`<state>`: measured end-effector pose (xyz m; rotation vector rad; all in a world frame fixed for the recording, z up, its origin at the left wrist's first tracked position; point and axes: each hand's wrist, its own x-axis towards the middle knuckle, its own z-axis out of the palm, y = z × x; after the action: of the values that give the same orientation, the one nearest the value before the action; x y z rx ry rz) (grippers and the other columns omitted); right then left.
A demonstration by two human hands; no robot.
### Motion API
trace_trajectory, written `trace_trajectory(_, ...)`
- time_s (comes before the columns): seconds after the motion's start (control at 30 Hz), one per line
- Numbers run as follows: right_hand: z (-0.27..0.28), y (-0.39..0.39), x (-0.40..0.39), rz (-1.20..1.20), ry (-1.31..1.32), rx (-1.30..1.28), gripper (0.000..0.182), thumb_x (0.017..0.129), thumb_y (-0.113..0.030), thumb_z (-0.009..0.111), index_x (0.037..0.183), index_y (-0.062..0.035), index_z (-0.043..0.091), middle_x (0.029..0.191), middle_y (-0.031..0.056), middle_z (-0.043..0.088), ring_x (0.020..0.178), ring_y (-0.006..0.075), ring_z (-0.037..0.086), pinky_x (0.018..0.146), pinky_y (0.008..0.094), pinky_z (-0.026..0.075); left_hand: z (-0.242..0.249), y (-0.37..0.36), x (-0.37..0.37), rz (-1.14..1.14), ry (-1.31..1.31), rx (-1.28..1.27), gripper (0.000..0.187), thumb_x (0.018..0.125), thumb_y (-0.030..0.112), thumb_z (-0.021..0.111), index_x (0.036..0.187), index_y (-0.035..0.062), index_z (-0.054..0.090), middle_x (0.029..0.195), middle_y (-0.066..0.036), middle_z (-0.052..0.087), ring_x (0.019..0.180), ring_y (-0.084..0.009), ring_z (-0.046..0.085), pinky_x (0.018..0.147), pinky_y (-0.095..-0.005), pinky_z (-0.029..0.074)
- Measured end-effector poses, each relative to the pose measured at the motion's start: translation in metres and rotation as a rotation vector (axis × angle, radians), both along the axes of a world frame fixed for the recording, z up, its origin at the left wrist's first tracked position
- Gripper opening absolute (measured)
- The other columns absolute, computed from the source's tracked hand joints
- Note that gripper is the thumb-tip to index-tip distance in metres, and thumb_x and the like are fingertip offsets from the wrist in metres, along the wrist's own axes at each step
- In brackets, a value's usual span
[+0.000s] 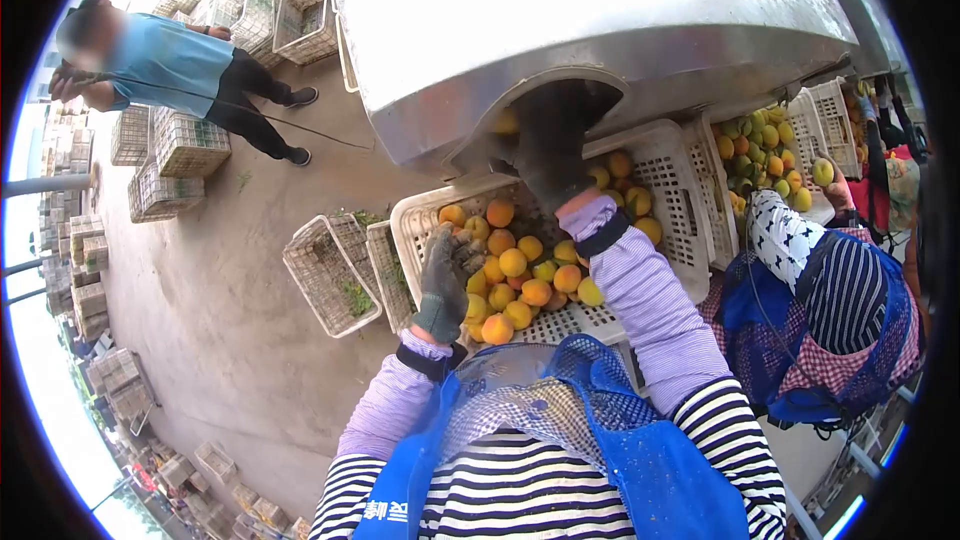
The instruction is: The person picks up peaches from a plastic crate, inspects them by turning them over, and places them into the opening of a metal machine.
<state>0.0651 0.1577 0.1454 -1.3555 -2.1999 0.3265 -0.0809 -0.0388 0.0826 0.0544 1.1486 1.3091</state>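
Yellow-orange peaches (512, 262) fill much of a white plastic crate (425, 205) in front of me. My left hand (445, 278), in a dark grey glove, rests at the crate's left side with its fingers stretched out against the fruit. My right hand (550, 145), in a dark glove, reaches up into the rounded opening of a metal machine (620, 75) above the crate. Its fingers are hidden in shadow inside. Beside that hand, a yellowish fruit (506, 122) shows at the opening.
At left stands a person in a blue shirt (175, 60), holding a thin rod. Two crates (330, 275) sit on the floor left of mine. To my right a co-worker (820, 290) handles fruit at another peach crate (765, 145). Stacked crates (190, 145) stand behind.
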Motion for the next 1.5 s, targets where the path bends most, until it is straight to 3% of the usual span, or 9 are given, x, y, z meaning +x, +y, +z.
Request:
trace_trajectory(0.13,0.024,0.002,0.005,-0.177,0.056,0.343,0.067,0.064,-0.047,0.086,0.110,-0.0061,0.060,0.101,0.0142,0.063,0.091,0.0342,0.062,0.077,0.0465,0.049,-0.104,0.002,-0.001,-0.106,0.538,-0.178,0.060,0.096,0.033,0.057,0.146,0.0058,0.038,0.132,-0.016,0.055,0.115,-0.0309,0.057,0.100,-0.0431,0.045)
trace_trajectory(0.27,0.008,-0.050,0.043,-0.027,0.329,0.091,0.033,0.083,-0.037,0.075,0.101,-0.0100,0.065,0.091,0.0108,0.068,0.082,0.0315,0.066,0.071,0.0433,0.050,-0.134,0.053,0.022,-0.534,1.282,-0.541,0.069,0.088,0.043,0.061,0.143,0.0040,0.044,0.128,-0.019,0.059,0.116,-0.0313,0.058,0.098,-0.0452,0.044)
trace_trajectory(0.4,-0.137,-0.095,0.086,-0.076,0.259,-0.622,0.023,0.089,-0.018,0.064,0.111,-0.0109,0.067,0.093,0.0148,0.069,0.089,0.0344,0.067,0.076,0.0457,0.052,-0.168,0.081,0.029,-0.990,1.669,-0.657,0.072,0.086,0.057,0.055,0.137,0.0062,0.051,0.128,-0.026,0.056,0.116,-0.0377,0.056,0.105,-0.0492,0.037)
trace_trajectory(0.47,-0.174,-0.097,0.086,0.017,0.200,-0.474,0.022,0.088,-0.016,0.062,0.108,-0.0113,0.069,0.094,0.0162,0.069,0.091,0.0357,0.066,0.078,0.0461,0.051,-0.213,0.071,0.015,-1.250,1.788,-0.463,0.066,0.087,0.062,0.049,0.126,0.0101,0.062,0.123,-0.025,0.059,0.113,-0.0374,0.057,0.102,-0.0486,0.040)
trace_trajectory(0.73,-0.229,-0.066,0.008,0.169,-0.295,-0.756,0.032,0.080,-0.014,0.066,0.111,-0.0110,0.065,0.102,0.0165,0.067,0.097,0.0363,0.064,0.085,0.0448,0.051,-0.188,0.066,0.025,-1.157,1.742,-0.703,0.065,0.087,0.067,0.048,0.123,0.0163,0.066,0.126,-0.020,0.062,0.118,-0.0362,0.060,0.096,-0.0473,0.049)
trace_trajectory(1.03,-0.180,-0.074,0.092,-0.055,0.815,-1.306,0.052,0.073,-0.015,0.072,0.123,-0.0082,0.058,0.110,0.0183,0.065,0.102,0.0372,0.063,0.088,0.0438,0.050,-0.180,0.098,0.002,-1.390,1.375,-0.562,0.064,0.086,0.066,0.052,0.122,0.0163,0.066,0.123,-0.018,0.065,0.115,-0.0324,0.062,0.095,-0.0450,0.049)
trace_trajectory(1.07,-0.172,-0.078,0.097,-0.063,0.863,-1.313,0.054,0.072,-0.015,0.073,0.124,-0.0078,0.057,0.111,0.0185,0.064,0.103,0.0373,0.062,0.088,0.0437,0.050,-0.233,0.090,-0.012,-1.509,1.362,-0.508,0.078,0.074,0.068,0.069,0.135,0.0189,0.057,0.136,-0.014,0.059,0.127,-0.0313,0.055,0.107,-0.0440,0.043)
trace_trajectory(1.13,-0.156,-0.088,0.102,-0.047,0.877,-1.268,0.059,0.071,-0.015,0.074,0.126,-0.0072,0.055,0.113,0.0188,0.064,0.104,0.0375,0.062,0.089,0.0434,0.050,-0.184,0.101,-0.007,-1.521,1.416,-0.529,0.086,0.071,0.070,0.072,0.137,0.0184,0.056,0.137,-0.014,0.058,0.127,-0.0328,0.055,0.106,-0.0437,0.044)
trace_trajectory(1.5,0.010,-0.096,0.093,0.393,0.088,-0.596,0.076,0.074,-0.026,0.079,0.139,-0.0030,0.046,0.131,0.0183,0.056,0.117,0.0338,0.057,0.101,0.0421,0.046,0.013,0.031,0.025,-0.428,0.079,0.040,0.054,0.097,0.036,0.063,0.136,0.0012,0.052,0.129,-0.012,0.060,0.118,-0.0213,0.058,0.099,-0.0344,0.049)
